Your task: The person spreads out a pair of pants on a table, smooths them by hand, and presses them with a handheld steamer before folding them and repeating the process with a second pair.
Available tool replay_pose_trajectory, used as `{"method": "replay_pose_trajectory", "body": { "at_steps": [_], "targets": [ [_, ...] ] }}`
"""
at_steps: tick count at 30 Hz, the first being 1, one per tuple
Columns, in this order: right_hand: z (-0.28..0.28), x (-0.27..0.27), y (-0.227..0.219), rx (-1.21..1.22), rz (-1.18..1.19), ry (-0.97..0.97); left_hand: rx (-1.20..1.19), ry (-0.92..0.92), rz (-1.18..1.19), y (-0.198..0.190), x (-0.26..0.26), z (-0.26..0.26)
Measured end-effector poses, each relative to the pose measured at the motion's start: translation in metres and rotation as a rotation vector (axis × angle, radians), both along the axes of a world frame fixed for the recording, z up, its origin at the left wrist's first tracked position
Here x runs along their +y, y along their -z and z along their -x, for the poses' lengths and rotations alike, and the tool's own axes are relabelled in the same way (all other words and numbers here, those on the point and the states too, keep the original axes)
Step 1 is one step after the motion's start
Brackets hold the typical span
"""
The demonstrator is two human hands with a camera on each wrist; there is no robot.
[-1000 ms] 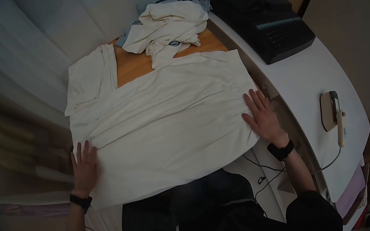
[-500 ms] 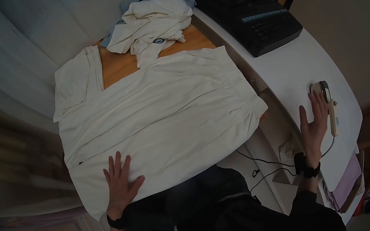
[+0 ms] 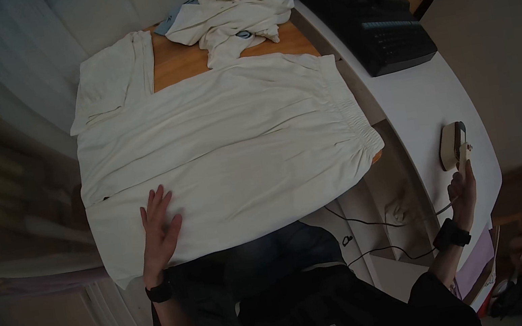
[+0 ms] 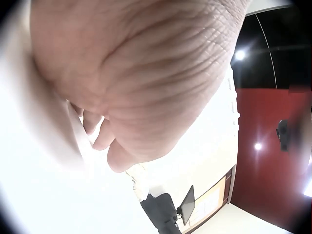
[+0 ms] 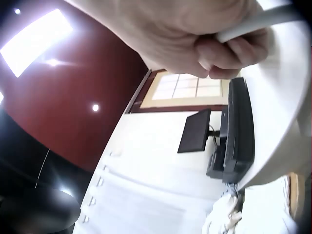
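Observation:
A cream garment (image 3: 224, 148) with a gathered elastic waistband (image 3: 358, 123) lies spread on a wooden table, its waistband toward the right. On its near left part rests my left hand (image 3: 159, 230), fingers straight; the left wrist view shows the hand's heel and fingertips close over white cloth. At the white counter on the right, my right hand (image 3: 464, 192) grips the handle of a beige handheld garment steamer (image 3: 451, 146) with a dark-edged head. In the right wrist view the curled fingers (image 5: 229, 53) show, with a pale cord (image 5: 261, 22) running out of the fist.
A folded cream cloth (image 3: 107, 78) lies at the table's far left. Behind the garment sits a crumpled cream and blue clothes pile (image 3: 237, 13). A black cash-register-like machine (image 3: 384, 34) stands on the white counter (image 3: 414, 98). Cables hang between the table and counter.
My right hand has left the garment's waistband, reached right to the counter and taken hold of the steamer's handle. My left hand has moved inward from the garment's left edge.

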State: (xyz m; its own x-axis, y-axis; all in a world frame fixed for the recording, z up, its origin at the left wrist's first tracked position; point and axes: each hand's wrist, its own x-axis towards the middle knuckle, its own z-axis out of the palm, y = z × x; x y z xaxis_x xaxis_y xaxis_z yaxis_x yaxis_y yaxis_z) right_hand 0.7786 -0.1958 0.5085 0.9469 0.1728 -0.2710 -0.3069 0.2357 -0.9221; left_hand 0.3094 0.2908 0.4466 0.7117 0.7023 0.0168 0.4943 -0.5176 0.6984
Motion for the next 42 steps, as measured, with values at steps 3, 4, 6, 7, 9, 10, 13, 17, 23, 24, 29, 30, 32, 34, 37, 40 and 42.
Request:
{"method": "replay_pose_trajectory", "body": {
  "at_steps": [3, 4, 6, 7, 9, 10, 13, 17, 23, 24, 29, 30, 32, 34, 37, 40, 42],
  "targets": [
    [0.045, 0.068, -0.006, -0.192, 0.288, 0.133, -0.04, -0.022, 0.053, 0.002, 0.006, -0.001],
    [0.069, 0.085, -0.01, -0.216, 0.295, 0.126, -0.041, -0.014, 0.076, 0.002, 0.007, 0.0],
    [0.13, 0.133, -0.031, -0.229, 0.254, -0.081, -0.088, -0.057, 0.17, -0.001, 0.009, -0.001],
    [0.15, 0.147, -0.028, -0.196, 0.208, -0.143, -0.142, -0.089, 0.26, -0.004, 0.011, -0.002],
    [0.189, 0.172, -0.024, -0.101, 0.105, -0.461, -0.11, -0.045, 0.216, -0.012, 0.015, -0.006],
    [0.203, 0.184, -0.022, -0.04, 0.1, -0.651, -0.102, -0.018, 0.182, -0.014, 0.015, -0.01],
    [0.246, 0.223, -0.011, 0.069, 0.079, -1.072, -0.03, -0.04, 0.195, -0.017, 0.025, -0.018],
    [0.283, 0.249, 0.008, 0.206, 0.088, -1.249, -0.108, -0.121, 0.4, -0.037, 0.028, -0.031],
    [0.25, 0.239, 0.002, 0.111, 0.129, -1.092, 0.034, -0.073, 0.183, 0.004, 0.071, -0.023],
    [0.237, 0.235, -0.002, 0.12, 0.155, -1.035, 0.078, -0.051, 0.088, 0.013, 0.081, -0.023],
    [0.168, 0.195, -0.001, 0.091, 0.255, -0.611, 0.149, -0.028, -0.108, 0.036, 0.104, -0.024],
    [0.154, 0.189, -0.001, 0.079, 0.284, -0.531, 0.149, -0.026, -0.104, 0.036, 0.104, -0.023],
    [0.149, 0.188, -0.002, 0.064, 0.285, -0.542, 0.146, -0.024, -0.105, 0.036, 0.104, -0.03],
    [0.152, 0.19, -0.005, 0.06, 0.281, -0.549, 0.222, -0.093, -0.144, 0.036, 0.097, -0.036],
    [0.169, 0.205, -0.01, 0.013, 0.24, -0.53, 0.222, -0.109, -0.153, 0.035, 0.095, -0.038],
    [0.208, 0.214, -0.009, -0.019, 0.199, -0.648, 0.242, -0.13, -0.143, 0.037, 0.097, -0.04],
    [0.232, 0.218, -0.007, 0.014, 0.154, -0.821, 0.224, -0.121, -0.153, 0.038, 0.1, -0.039]
  ]
}}
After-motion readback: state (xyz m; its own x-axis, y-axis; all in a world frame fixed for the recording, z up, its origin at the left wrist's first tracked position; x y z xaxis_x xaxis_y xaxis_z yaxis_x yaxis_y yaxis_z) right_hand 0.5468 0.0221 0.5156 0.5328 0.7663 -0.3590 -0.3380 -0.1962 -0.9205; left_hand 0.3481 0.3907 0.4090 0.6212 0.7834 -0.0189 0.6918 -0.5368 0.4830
